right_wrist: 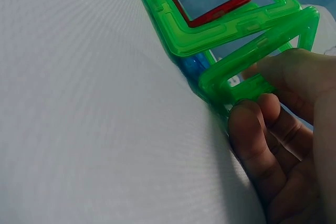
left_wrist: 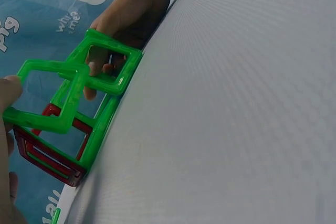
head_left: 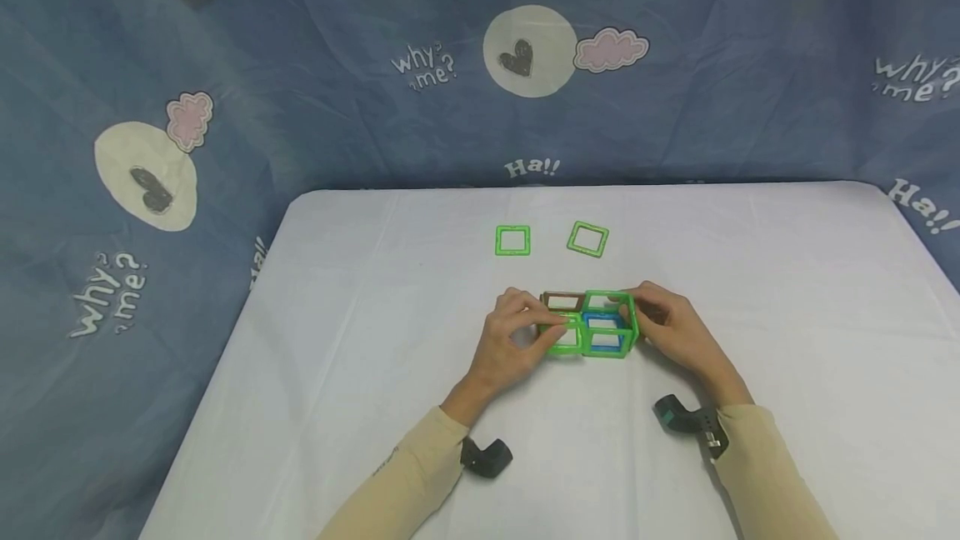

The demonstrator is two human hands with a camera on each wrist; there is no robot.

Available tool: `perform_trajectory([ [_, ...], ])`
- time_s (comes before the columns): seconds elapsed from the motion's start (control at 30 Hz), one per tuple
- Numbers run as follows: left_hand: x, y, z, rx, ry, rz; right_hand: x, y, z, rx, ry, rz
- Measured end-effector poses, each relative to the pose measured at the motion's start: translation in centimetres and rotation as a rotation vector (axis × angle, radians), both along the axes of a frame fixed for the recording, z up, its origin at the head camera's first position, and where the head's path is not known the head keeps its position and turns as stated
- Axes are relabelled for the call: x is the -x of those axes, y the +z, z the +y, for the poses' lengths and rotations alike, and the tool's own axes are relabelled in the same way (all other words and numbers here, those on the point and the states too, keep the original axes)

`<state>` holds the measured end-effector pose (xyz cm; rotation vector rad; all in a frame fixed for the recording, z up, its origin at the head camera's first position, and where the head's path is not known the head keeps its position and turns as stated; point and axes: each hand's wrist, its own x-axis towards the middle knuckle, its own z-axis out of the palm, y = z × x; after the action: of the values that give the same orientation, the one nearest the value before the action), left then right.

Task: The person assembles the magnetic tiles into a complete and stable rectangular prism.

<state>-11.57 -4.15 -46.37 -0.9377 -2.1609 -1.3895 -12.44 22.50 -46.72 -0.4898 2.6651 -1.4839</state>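
A small box-like structure of see-through magnetic frame tiles stands on the white table. It has green square tiles (head_left: pixel 604 354), a blue tile (head_left: pixel 602 347) and dark red tiles (left_wrist: pixel 50 169). My left hand (head_left: pixel 504 342) is at its left end, pinching a green square tile (left_wrist: pixel 39 122) between thumb and fingers at the upper edge. At the right end, my right hand (head_left: pixel 678 333) grips a green tile (right_wrist: pixel 257 51) that leans at an angle against the structure. Parts of the far side are hidden by the front tiles and hands.
Two loose green square tiles, one at left (head_left: pixel 513 252) and one at right (head_left: pixel 585 252), lie farther back on the white-covered table (head_left: pixel 375 315). Behind the table's far edge hangs a blue printed cloth (head_left: pixel 337 107). Black camera mounts (head_left: pixel 489 458) are strapped to both wrists.
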Motion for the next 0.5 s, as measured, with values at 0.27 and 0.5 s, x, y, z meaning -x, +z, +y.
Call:
perform_trajectory([
  [0.27, 0.03, -0.02, 0.01, 0.032, 0.006, -0.002, 0.02, -0.09, 0.04, -0.009, 0.006, 0.008],
  [0.5, -0.06, 0.22, 0.01, 0.093, 0.021, -0.010, 0.06, -0.25, 0.02, -0.003, 0.012, 0.008],
])
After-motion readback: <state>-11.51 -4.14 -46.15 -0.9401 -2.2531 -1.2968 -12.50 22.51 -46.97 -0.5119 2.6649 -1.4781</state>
